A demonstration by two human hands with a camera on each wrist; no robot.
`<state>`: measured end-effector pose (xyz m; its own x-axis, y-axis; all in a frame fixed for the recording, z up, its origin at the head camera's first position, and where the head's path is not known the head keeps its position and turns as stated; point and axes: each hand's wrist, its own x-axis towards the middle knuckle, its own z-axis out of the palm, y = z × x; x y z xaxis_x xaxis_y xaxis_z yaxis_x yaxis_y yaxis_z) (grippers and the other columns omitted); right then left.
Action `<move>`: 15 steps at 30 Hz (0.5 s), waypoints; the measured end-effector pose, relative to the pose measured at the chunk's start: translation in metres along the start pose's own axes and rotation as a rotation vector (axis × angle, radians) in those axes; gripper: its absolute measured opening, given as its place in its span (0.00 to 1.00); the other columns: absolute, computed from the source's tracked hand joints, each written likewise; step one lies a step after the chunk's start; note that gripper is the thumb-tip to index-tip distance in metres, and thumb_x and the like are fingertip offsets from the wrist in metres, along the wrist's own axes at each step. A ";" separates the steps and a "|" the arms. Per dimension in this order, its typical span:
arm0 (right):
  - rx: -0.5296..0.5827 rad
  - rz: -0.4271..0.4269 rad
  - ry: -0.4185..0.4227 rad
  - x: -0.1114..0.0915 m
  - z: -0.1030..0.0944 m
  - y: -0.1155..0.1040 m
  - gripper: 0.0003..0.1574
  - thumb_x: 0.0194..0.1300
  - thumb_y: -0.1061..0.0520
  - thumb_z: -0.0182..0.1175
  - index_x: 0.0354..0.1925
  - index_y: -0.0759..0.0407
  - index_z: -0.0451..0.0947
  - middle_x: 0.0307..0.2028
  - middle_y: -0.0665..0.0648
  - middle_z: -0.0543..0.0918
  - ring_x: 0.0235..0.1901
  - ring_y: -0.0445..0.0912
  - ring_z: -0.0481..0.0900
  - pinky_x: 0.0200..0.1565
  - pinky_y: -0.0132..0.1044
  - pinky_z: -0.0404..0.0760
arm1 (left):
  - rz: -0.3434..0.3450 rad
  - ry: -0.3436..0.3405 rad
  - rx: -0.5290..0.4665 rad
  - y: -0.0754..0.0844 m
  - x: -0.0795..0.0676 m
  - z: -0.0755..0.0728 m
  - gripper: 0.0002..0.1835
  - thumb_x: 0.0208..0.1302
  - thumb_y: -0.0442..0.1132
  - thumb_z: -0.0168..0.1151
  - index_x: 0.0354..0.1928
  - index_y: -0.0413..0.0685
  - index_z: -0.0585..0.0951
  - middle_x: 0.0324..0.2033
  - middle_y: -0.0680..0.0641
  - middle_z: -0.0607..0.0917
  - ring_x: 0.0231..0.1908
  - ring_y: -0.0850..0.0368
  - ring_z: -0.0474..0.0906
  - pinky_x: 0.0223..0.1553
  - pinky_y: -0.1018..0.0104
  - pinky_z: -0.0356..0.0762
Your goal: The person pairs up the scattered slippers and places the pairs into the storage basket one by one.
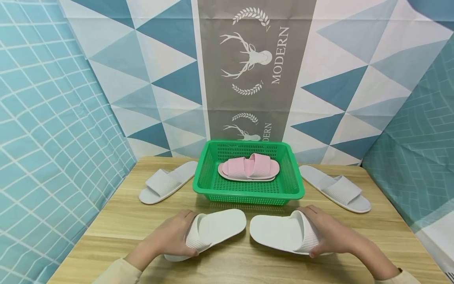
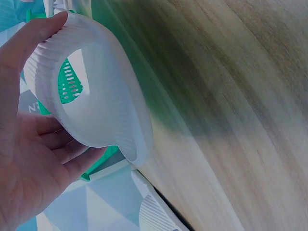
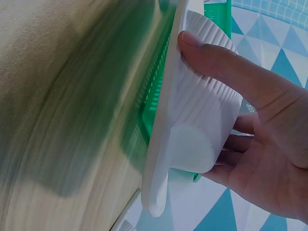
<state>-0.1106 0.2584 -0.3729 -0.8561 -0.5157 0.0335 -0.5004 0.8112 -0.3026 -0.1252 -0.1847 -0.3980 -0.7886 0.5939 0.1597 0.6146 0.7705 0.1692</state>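
My left hand (image 1: pixel 176 233) grips a white slipper (image 1: pixel 222 226) across its ribbed strap, thumb on the near side and fingers on the far side. Mirroring it, my right hand (image 1: pixel 330 232) holds a second white slipper (image 1: pixel 274 232) by the strap. The rounded ends of both soles point inward, with a small gap between them. In the left wrist view the slipper (image 2: pixel 96 113) is tilted above the wood, its shadow beside it. The right wrist view shows the other slipper (image 3: pixel 204 96) edge-on, also over a shadow, the thumb pressing near the strap's lower edge.
Behind the hands stands a green perforated basket (image 1: pixel 248 194) with a pair of pink slippers (image 1: pixel 260 166) inside. One light grey slipper (image 1: pixel 164 183) lies left of it, another (image 1: pixel 342 191) right of it, both on the wooden table (image 1: pixel 117 228). Patterned sheets (image 1: pixel 170 79) hang around the table.
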 end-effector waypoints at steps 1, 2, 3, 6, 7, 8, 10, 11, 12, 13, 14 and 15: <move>-0.001 -0.006 0.003 0.000 -0.001 0.000 0.66 0.23 0.41 0.83 0.61 0.61 0.67 0.51 0.53 0.77 0.47 0.44 0.75 0.45 0.41 0.81 | -0.002 -0.003 0.003 0.000 0.000 -0.001 0.48 0.30 0.62 0.76 0.53 0.39 0.75 0.45 0.48 0.80 0.43 0.58 0.77 0.43 0.63 0.82; -0.001 -0.012 0.006 0.000 -0.001 -0.001 0.66 0.23 0.41 0.83 0.61 0.62 0.67 0.51 0.53 0.77 0.47 0.45 0.75 0.44 0.41 0.81 | -0.004 -0.006 0.006 0.000 0.000 -0.001 0.49 0.30 0.63 0.76 0.54 0.38 0.75 0.45 0.48 0.80 0.44 0.57 0.78 0.43 0.62 0.82; -0.003 -0.017 0.009 0.000 -0.002 -0.001 0.66 0.23 0.42 0.83 0.61 0.62 0.67 0.51 0.54 0.77 0.47 0.45 0.75 0.44 0.41 0.81 | -0.005 -0.009 0.007 0.001 -0.001 -0.002 0.49 0.31 0.63 0.76 0.54 0.38 0.75 0.46 0.47 0.80 0.44 0.57 0.78 0.44 0.61 0.82; 0.000 -0.020 0.007 0.001 -0.003 -0.002 0.67 0.22 0.42 0.83 0.61 0.62 0.66 0.52 0.55 0.77 0.47 0.46 0.75 0.44 0.42 0.81 | -0.010 -0.015 0.009 0.002 -0.001 -0.003 0.50 0.31 0.64 0.76 0.55 0.38 0.74 0.46 0.46 0.80 0.45 0.56 0.78 0.45 0.59 0.82; 0.001 -0.020 0.005 0.001 -0.004 -0.003 0.67 0.23 0.42 0.83 0.61 0.62 0.66 0.52 0.55 0.77 0.48 0.46 0.75 0.44 0.43 0.81 | -0.011 -0.016 0.010 0.002 -0.001 -0.003 0.50 0.31 0.64 0.76 0.55 0.38 0.74 0.47 0.46 0.80 0.45 0.55 0.78 0.45 0.59 0.82; 0.001 -0.019 0.004 0.001 -0.004 -0.004 0.67 0.23 0.42 0.83 0.62 0.62 0.66 0.52 0.55 0.77 0.48 0.47 0.75 0.45 0.43 0.81 | -0.009 -0.017 0.010 0.002 -0.001 -0.004 0.50 0.30 0.64 0.76 0.55 0.38 0.74 0.47 0.46 0.80 0.45 0.55 0.78 0.45 0.59 0.82; 0.003 -0.019 0.004 0.002 -0.005 -0.005 0.67 0.23 0.43 0.83 0.62 0.62 0.66 0.53 0.56 0.76 0.49 0.47 0.75 0.45 0.44 0.81 | -0.005 -0.017 0.011 0.002 -0.001 -0.005 0.50 0.30 0.63 0.77 0.55 0.38 0.74 0.47 0.46 0.80 0.45 0.55 0.78 0.45 0.59 0.82; 0.000 -0.020 0.005 0.003 -0.006 -0.006 0.67 0.23 0.43 0.83 0.62 0.62 0.66 0.53 0.56 0.76 0.49 0.48 0.75 0.45 0.44 0.81 | -0.002 -0.017 0.013 0.002 -0.002 -0.005 0.50 0.30 0.63 0.77 0.55 0.38 0.74 0.47 0.46 0.80 0.45 0.55 0.78 0.45 0.59 0.82; -0.003 -0.024 0.006 0.003 -0.006 -0.007 0.67 0.23 0.43 0.83 0.62 0.62 0.66 0.53 0.57 0.76 0.49 0.48 0.75 0.46 0.45 0.81 | 0.001 -0.016 0.015 0.002 -0.001 -0.006 0.50 0.30 0.63 0.77 0.55 0.38 0.75 0.47 0.46 0.80 0.45 0.55 0.78 0.45 0.59 0.82; -0.006 -0.029 0.009 0.003 -0.007 -0.007 0.67 0.23 0.44 0.83 0.62 0.62 0.66 0.53 0.57 0.76 0.50 0.49 0.75 0.46 0.45 0.81 | 0.003 -0.016 0.018 0.003 -0.001 -0.006 0.50 0.30 0.63 0.77 0.55 0.38 0.75 0.47 0.46 0.80 0.45 0.55 0.78 0.45 0.59 0.82; -0.009 -0.029 0.010 0.003 -0.007 -0.008 0.67 0.23 0.44 0.83 0.62 0.61 0.66 0.54 0.57 0.76 0.50 0.49 0.75 0.46 0.46 0.81 | 0.005 -0.017 0.019 0.003 -0.001 -0.007 0.50 0.30 0.63 0.76 0.55 0.38 0.75 0.47 0.46 0.80 0.45 0.55 0.78 0.46 0.60 0.82; -0.012 -0.030 0.012 0.004 -0.007 -0.009 0.67 0.23 0.45 0.83 0.62 0.61 0.66 0.54 0.57 0.77 0.50 0.49 0.75 0.47 0.46 0.81 | 0.005 -0.019 0.021 0.003 -0.001 -0.008 0.50 0.30 0.63 0.76 0.55 0.38 0.75 0.47 0.46 0.80 0.45 0.55 0.78 0.46 0.60 0.82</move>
<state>-0.1100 0.2511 -0.3633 -0.8423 -0.5364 0.0537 -0.5272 0.7989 -0.2896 -0.1223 -0.1853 -0.3904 -0.7858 0.6019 0.1424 0.6182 0.7719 0.1483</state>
